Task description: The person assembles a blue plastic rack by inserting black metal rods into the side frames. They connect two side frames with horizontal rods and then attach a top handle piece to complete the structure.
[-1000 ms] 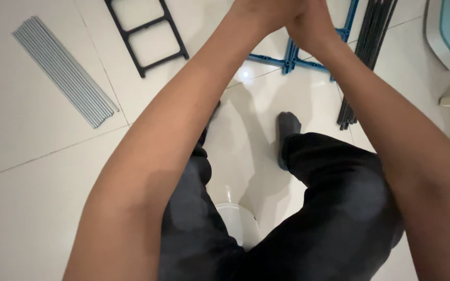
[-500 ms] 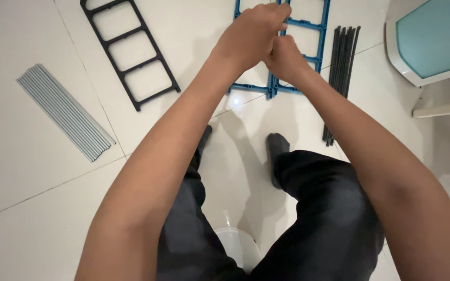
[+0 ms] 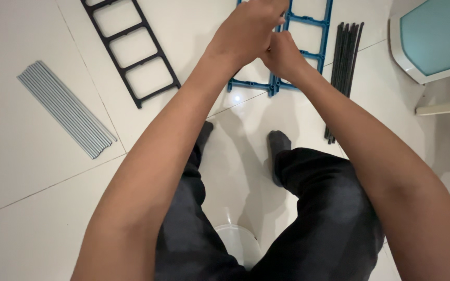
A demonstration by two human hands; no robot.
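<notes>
Left hand (image 3: 247, 28) and right hand (image 3: 283, 53) together, grip contents seemingly hidden, above blue frame (image 3: 308, 39).

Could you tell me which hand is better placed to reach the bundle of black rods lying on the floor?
Probably the right hand. It sits nearer the black rods, which lie on its side, past the blue frame. The left hand, pressed against the right, would have to cross over it.

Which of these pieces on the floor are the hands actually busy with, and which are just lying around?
In hand:
left hand and right hand, pressed together above the blue ladder-shaped frame

Lying about:
black ladder-shaped frame
bundle of grey rods
bundle of black rods
white chair with teal seat
</notes>
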